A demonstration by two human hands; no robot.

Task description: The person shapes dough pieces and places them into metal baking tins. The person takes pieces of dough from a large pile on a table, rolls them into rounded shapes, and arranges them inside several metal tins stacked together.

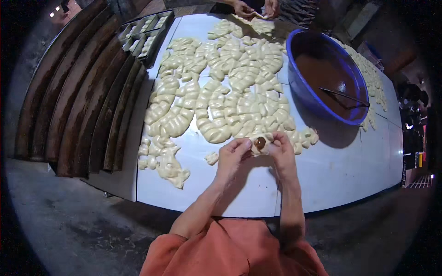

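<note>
My left hand [231,157] and my right hand [283,155] are raised over the near part of the table, holding a small flattened piece of dough [264,150] between them. A round blob of brown filling [259,142] sits in its middle. The fingers of both hands pinch the dough's edges from either side. Just beyond my hands spreads a wide layer of pale, glossy dough pieces [244,108], many pressed against one another. One small loose dough piece [212,158] lies left of my left hand.
A blue basin [294,78] of brown paste with a dark stick [343,95] in it stands at the right. Dark curved trays [78,92] are stacked at the left, near a divided tray [149,54] holding dough. Another person's hands [253,10] handle dough across the white table [340,172].
</note>
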